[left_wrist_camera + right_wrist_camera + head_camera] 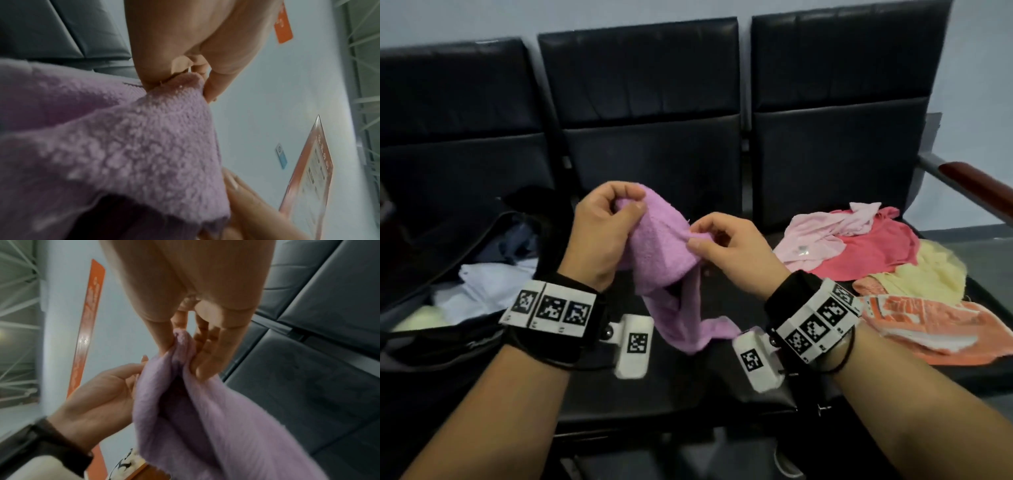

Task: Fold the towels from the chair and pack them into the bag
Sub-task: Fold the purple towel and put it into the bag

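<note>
Towels already fill the open bag (448, 246) on the left seat; the left hand (599, 233) and right hand (729, 250) each pinch the purple towel (664, 253) above the middle seat; unfolded towels (876, 253) lie rightward.

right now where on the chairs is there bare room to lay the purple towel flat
The middle seat is bare, bordered by the bag on the left and the towel pile on the right. The right seat is crowded; the purple towel hangs above the middle one.
</note>
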Demonstrator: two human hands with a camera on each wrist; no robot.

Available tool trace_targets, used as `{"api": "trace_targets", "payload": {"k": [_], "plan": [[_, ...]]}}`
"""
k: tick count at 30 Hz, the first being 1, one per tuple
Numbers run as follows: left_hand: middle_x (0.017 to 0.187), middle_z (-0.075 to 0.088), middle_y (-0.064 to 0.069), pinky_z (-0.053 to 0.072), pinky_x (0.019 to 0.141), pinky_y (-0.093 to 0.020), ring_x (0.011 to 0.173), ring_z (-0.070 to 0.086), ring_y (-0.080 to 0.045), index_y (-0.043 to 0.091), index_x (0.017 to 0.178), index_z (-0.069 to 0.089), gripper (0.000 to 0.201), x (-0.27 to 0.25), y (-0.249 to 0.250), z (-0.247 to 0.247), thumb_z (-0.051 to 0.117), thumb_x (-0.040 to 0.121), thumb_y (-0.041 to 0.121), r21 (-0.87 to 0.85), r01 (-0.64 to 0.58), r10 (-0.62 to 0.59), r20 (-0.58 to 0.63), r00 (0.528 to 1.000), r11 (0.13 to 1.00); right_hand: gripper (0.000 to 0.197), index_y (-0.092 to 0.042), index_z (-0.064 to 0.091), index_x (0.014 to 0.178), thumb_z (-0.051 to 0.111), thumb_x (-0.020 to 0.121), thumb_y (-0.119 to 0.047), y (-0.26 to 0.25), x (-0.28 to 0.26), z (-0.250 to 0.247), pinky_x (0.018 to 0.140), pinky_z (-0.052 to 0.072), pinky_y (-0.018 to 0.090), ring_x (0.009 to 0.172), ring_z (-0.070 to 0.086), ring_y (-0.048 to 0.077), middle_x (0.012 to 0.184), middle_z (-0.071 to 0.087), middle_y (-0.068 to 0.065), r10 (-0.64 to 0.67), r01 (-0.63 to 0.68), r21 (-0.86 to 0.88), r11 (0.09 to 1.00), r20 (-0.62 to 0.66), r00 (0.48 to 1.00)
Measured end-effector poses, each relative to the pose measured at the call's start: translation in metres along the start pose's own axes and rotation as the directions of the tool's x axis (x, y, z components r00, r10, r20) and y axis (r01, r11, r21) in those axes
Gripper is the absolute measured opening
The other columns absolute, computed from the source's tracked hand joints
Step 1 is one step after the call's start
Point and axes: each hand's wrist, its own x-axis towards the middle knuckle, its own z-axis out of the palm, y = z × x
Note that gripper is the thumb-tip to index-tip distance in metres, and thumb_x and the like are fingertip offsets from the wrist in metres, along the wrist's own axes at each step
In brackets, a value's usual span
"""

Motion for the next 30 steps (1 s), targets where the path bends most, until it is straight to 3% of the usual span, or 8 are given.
{"api": "trace_targets", "payload": {"k": [2, 5, 8, 10, 12, 17, 22, 30], "plan": [[0.079, 0.066, 0.019, 0.045, 0.071, -0.009, 0.075, 0.057, 0.007, 0.024, 0.082, 0.066, 0.027, -0.004, 0.006, -0.017, 0.063, 0.086, -0.002, 0.074, -0.023, 0.02, 0.045, 0.999, 0.997, 0.007, -0.023, 0.073, 0.094, 0.069, 0.09, -0.027, -0.007, 0.004, 0.014, 0.073, 0.058, 0.04, 0.079, 0.066, 0.018, 0.087, 0.071, -0.002, -0.002, 0.006, -0.131, 0.991, 0.024, 1.0], [0.079, 0.067, 0.02, 0.043, 0.076, -0.009, 0.077, 0.057, 0.007, 0.022, 0.08, 0.067, 0.034, -0.018, 0.005, -0.034, 0.062, 0.086, -0.011, 0.175, -0.021, -0.013, 0.191, 0.981, 0.984, 0.035, -0.029, 0.064, 0.122, 0.069, 0.089, -0.022, -0.011, 0.008, 0.028, 0.082, 0.053, 0.029, 0.097, 0.062, 0.009, 0.112, 0.063, -0.008, -0.035, 0.03, -0.207, 0.978, -0.021, 0.999], [0.09, 0.069, 0.011, 0.045, 0.085, -0.016, 0.09, 0.062, -0.002, 0.021, 0.087, 0.071, 0.029, -0.03, 0.0, -0.048, 0.065, 0.086, -0.008, 0.249, -0.008, -0.081, 0.344, 0.935, 0.968, 0.07, -0.038, 0.038, 0.146, 0.071, 0.087, -0.02, -0.019, 0.009, 0.04, 0.094, 0.047, 0.02, 0.126, 0.048, 0.002, 0.143, 0.047, -0.014, -0.02, 0.069, -0.244, 0.967, 0.199, 0.98], [0.097, 0.07, 0.006, 0.048, 0.089, -0.02, 0.097, 0.065, -0.006, 0.018, 0.092, 0.073, 0.027, -0.035, 0.0, -0.053, 0.066, 0.086, -0.007, 0.235, -0.019, -0.074, 0.382, 0.921, 0.972, 0.077, -0.032, 0.036, 0.15, 0.075, 0.085, -0.02, -0.022, 0.01, 0.049, 0.1, 0.044, 0.02, 0.13, 0.046, 0.0, 0.146, 0.047, -0.013, -0.007, 0.093, -0.255, 0.962, 0.318, 0.948], [0.102, 0.07, 0.005, 0.05, 0.093, -0.022, 0.103, 0.066, -0.008, 0.016, 0.094, 0.074, 0.027, -0.039, 0.003, -0.057, 0.067, 0.084, -0.008, 0.215, -0.054, -0.04, 0.41, 0.911, 0.975, 0.068, -0.022, 0.046, 0.144, 0.077, 0.084, -0.016, -0.023, 0.009, 0.056, 0.102, 0.045, 0.023, 0.124, 0.054, 0.003, 0.136, 0.058, -0.009, -0.005, 0.087, -0.217, 0.972, 0.355, 0.935], [0.102, 0.067, 0.0, 0.047, 0.088, -0.017, 0.099, 0.066, -0.009, 0.019, 0.092, 0.074, 0.034, -0.048, 0.007, -0.063, 0.068, 0.079, -0.013, 0.224, -0.161, 0.023, 0.517, 0.856, 0.961, 0.028, -0.013, 0.069, 0.101, 0.083, 0.077, -0.018, -0.023, 0.008, 0.056, 0.077, 0.053, 0.035, 0.082, 0.064, 0.011, 0.092, 0.07, 0.005, 0.015, 0.035, -0.142, 0.989, 0.332, 0.943], [0.1, 0.067, 0.005, 0.049, 0.088, -0.016, 0.102, 0.067, -0.011, 0.016, 0.085, 0.074, 0.04, -0.052, 0.002, -0.063, 0.058, 0.077, -0.019, 0.18, -0.213, 0.069, 0.585, 0.808, 0.96, 0.05, -0.023, 0.06, 0.124, 0.081, 0.079, -0.023, -0.018, 0.004, 0.053, 0.083, 0.054, 0.048, 0.089, 0.06, 0.021, 0.105, 0.066, 0.017, 0.029, -0.008, -0.051, 0.999, 0.444, 0.896], [0.091, 0.063, 0.012, 0.049, 0.078, -0.018, 0.09, 0.063, -0.007, 0.028, 0.089, 0.062, 0.04, -0.053, -0.012, -0.059, 0.062, 0.077, -0.01, 0.371, -0.236, 0.031, 0.483, 0.875, 0.898, 0.02, -0.021, 0.064, 0.076, 0.084, 0.076, -0.026, -0.006, 0.003, 0.044, 0.084, 0.053, 0.051, 0.085, 0.064, 0.026, 0.095, 0.066, 0.009, 0.089, -0.007, -0.225, 0.974, 0.358, 0.929]]}}
